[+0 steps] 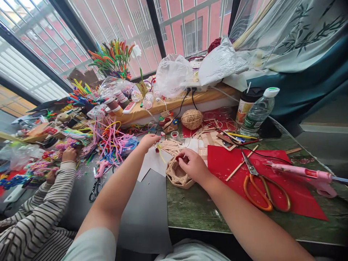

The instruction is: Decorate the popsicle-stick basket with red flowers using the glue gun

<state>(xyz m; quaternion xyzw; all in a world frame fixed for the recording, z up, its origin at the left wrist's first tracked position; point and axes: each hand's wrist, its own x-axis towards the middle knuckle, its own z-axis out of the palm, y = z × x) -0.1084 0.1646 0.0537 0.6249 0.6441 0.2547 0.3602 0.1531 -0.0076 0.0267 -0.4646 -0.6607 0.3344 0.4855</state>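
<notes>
Our left hand [149, 142] has its fingertips closed, on what we cannot tell. Beside the smooth grey mat's [148, 217] right edge sits a hexagonal, twine-wrapped basket [177, 179]; above it our right hand [192, 164] pinches a dark-red piece [178, 158]. Barred windows [187, 27] back the streaky green table [190, 214].

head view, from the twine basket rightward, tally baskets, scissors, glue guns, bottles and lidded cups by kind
Twine basket: 1
Scissors: 1
Pink glue gun: 1
Clear bottle: 1
Lidded cup: 1
Total: 5
</notes>
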